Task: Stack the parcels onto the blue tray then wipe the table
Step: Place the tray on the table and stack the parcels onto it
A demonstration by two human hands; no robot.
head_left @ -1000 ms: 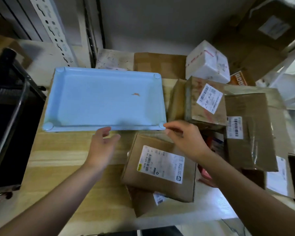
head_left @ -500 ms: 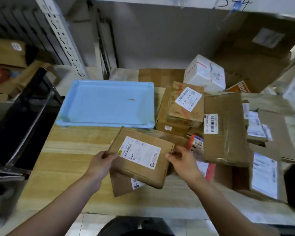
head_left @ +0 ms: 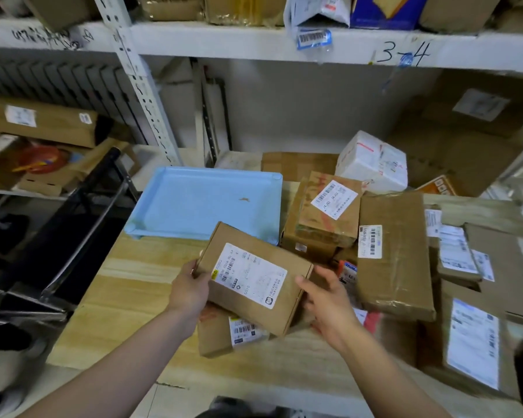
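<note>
A flat brown parcel [head_left: 255, 257] with a white label is lifted above the wooden table [head_left: 127, 285]. My left hand [head_left: 191, 289] grips its left edge and my right hand [head_left: 323, 300] holds its right edge. The blue tray [head_left: 194, 203] lies just beyond it, holding nothing but a small brown scrap. Another brown parcel [head_left: 221, 336] lies on the table under the lifted one. Several more parcels are piled to the right, among them a taped box [head_left: 329, 215] and a long wrapped parcel [head_left: 399, 260].
A white parcel [head_left: 372, 161] and large cartons stand at the back right. A black cart [head_left: 61, 245] sits left of the table. Shelving [head_left: 254, 40] with boxes runs overhead. Flat labelled parcels [head_left: 471, 342] cover the table's right end.
Both hands left the tray's front edge, took hold of the flat brown parcel and raised it off the table toward the tray. The camera tilted up.
</note>
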